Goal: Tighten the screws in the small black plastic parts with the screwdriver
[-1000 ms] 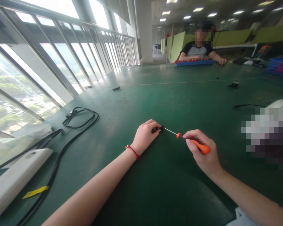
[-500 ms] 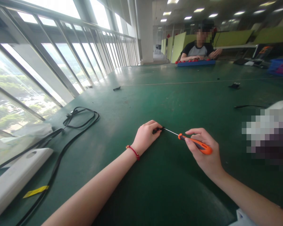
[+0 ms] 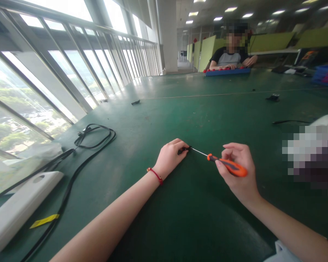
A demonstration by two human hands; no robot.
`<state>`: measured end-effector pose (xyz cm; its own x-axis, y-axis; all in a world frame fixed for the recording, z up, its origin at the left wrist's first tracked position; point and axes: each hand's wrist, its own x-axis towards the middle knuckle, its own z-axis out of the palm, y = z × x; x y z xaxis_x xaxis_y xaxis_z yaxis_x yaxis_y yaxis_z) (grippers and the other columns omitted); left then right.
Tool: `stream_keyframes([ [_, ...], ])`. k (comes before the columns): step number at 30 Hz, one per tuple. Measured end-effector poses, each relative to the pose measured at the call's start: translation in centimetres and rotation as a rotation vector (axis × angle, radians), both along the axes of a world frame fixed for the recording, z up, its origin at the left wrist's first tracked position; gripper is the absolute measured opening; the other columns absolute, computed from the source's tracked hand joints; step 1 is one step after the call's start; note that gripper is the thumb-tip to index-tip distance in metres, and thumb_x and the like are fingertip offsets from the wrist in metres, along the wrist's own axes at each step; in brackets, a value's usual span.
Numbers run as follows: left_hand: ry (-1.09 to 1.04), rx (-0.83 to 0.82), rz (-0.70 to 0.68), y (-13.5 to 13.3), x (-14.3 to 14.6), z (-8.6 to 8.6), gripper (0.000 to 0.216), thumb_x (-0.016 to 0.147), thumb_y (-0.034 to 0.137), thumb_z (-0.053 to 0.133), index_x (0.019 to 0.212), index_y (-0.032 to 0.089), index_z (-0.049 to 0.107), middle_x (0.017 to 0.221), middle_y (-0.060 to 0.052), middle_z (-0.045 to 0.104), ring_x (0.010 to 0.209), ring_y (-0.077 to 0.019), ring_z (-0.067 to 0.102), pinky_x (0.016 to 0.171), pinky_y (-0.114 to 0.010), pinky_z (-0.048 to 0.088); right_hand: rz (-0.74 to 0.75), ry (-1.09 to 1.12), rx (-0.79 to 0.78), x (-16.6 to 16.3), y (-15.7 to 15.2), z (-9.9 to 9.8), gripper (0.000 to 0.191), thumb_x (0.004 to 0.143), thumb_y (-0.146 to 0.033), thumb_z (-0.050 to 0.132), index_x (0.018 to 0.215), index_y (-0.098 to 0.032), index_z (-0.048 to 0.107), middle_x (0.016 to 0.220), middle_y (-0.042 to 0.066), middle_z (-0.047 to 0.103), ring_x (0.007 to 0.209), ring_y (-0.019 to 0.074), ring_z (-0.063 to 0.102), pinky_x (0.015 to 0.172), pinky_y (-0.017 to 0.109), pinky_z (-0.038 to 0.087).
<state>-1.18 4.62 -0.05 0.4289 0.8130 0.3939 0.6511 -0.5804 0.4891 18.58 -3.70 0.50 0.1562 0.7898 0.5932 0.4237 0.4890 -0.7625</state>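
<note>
My left hand (image 3: pixel 169 157), with a red cord at the wrist, is closed on a small black part (image 3: pixel 184 149) that rests on the green table (image 3: pixel 164 120). My right hand (image 3: pixel 239 171) grips the orange handle of a small screwdriver (image 3: pixel 227 165). Its thin metal shaft points left, and the tip meets the black part at my left fingertips. Both forearms reach in from the bottom edge of the view.
A black cable (image 3: pixel 83 145) loops at the left, next to a white device (image 3: pixel 16 209) with a yellow tag. Small black pieces (image 3: pixel 272 97) lie farther off. Another person (image 3: pixel 232 54) sits at the far end behind a blue tray (image 3: pixel 225 71). A railing (image 3: pixel 71 65) runs along the left edge.
My right hand has loosened and shifted its fingers on the screwdriver handle, lifting it slightly. The left hand and the black part have stayed where they were.
</note>
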Motion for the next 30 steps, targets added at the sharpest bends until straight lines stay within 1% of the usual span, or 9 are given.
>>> stream_keyframes([
  [2,0.002,0.003,-0.002,0.01,-0.02,-0.05,0.013,0.084,0.018,0.058,0.09,0.021,0.069,0.097,-0.002,0.069,0.082,-0.0152,0.066,0.074,-0.026,0.053,0.02,-0.025,-0.066,-0.01,-0.04,0.03,0.018,0.081,-0.026,0.064,0.095,-0.023,0.055,0.059,-0.006,0.049,0.049,0.0113,0.05,0.048,0.024,0.043],
  [4,0.003,0.005,-0.002,0.03,-0.02,-0.11,0.014,0.084,0.018,0.058,0.09,0.021,0.07,0.098,-0.002,0.069,0.082,-0.0152,0.066,0.074,-0.026,0.053,0.016,-0.041,-0.078,0.0,-0.05,0.0,0.013,0.082,-0.026,0.063,0.092,-0.023,0.056,0.058,-0.005,0.05,0.049,0.0114,0.051,0.049,0.024,0.044],
  [8,0.002,0.008,-0.001,0.07,-0.01,-0.17,0.013,0.084,0.019,0.058,0.09,0.021,0.069,0.097,-0.002,0.069,0.082,-0.0152,0.066,0.074,-0.026,0.053,-0.007,0.0,0.007,0.12,0.03,-0.27,0.032,0.075,-0.022,0.067,0.104,-0.023,0.052,0.078,-0.001,0.056,0.068,0.0141,0.059,0.063,0.027,0.051],
  [13,-0.002,-0.001,-0.007,0.1,0.02,-0.18,0.013,0.084,0.018,0.058,0.089,0.021,0.069,0.098,-0.002,0.069,0.082,-0.0149,0.065,0.074,-0.026,0.052,0.021,-0.056,-0.076,0.21,-0.04,-0.36,0.016,0.08,-0.024,0.064,0.094,-0.022,0.056,0.064,-0.004,0.053,0.055,0.0112,0.054,0.052,0.024,0.044],
  [17,-0.001,-0.004,0.007,0.07,0.03,-0.15,0.013,0.082,0.018,0.058,0.089,0.021,0.069,0.097,-0.002,0.069,0.081,-0.015,0.065,0.073,-0.026,0.053,0.0,-0.018,0.015,0.09,0.03,-0.24,0.033,0.075,-0.021,0.066,0.105,-0.022,0.052,0.08,-0.001,0.056,0.069,0.0138,0.06,0.065,0.027,0.051],
  [22,0.008,0.005,0.001,0.02,0.04,-0.09,0.013,0.082,0.017,0.058,0.088,0.021,0.069,0.097,-0.002,0.069,0.081,-0.0152,0.066,0.073,-0.026,0.053,0.022,-0.095,-0.096,0.05,-0.02,-0.22,0.012,0.082,-0.027,0.062,0.091,-0.023,0.057,0.06,-0.004,0.055,0.053,0.0132,0.056,0.053,0.026,0.045],
  [25,0.004,0.0,0.011,0.0,0.07,-0.08,0.013,0.082,0.017,0.058,0.088,0.021,0.069,0.097,-0.002,0.069,0.081,-0.0152,0.065,0.073,-0.026,0.052,0.018,-0.054,-0.028,0.11,-0.14,-0.18,0.023,0.078,-0.021,0.064,0.1,-0.023,0.055,0.072,-0.002,0.06,0.064,0.0148,0.062,0.06,0.026,0.05],
  [27,-0.001,-0.005,0.011,-0.01,0.1,-0.05,0.013,0.081,0.016,0.058,0.088,0.021,0.068,0.096,-0.002,0.069,0.081,-0.0151,0.065,0.072,-0.026,0.052,0.03,-0.042,-0.011,0.15,-0.18,-0.13,0.029,0.077,-0.02,0.065,0.103,-0.022,0.053,0.074,-0.002,0.059,0.063,0.0139,0.06,0.06,0.026,0.051],
  [30,-0.003,-0.006,0.01,-0.05,0.15,0.02,0.012,0.081,0.016,0.058,0.087,0.02,0.068,0.095,-0.002,0.069,0.079,-0.0149,0.065,0.071,-0.025,0.052,0.06,-0.086,-0.084,0.16,-0.22,-0.06,0.014,0.081,-0.025,0.063,0.093,-0.022,0.056,0.064,-0.004,0.056,0.053,0.0122,0.055,0.051,0.024,0.047],
])
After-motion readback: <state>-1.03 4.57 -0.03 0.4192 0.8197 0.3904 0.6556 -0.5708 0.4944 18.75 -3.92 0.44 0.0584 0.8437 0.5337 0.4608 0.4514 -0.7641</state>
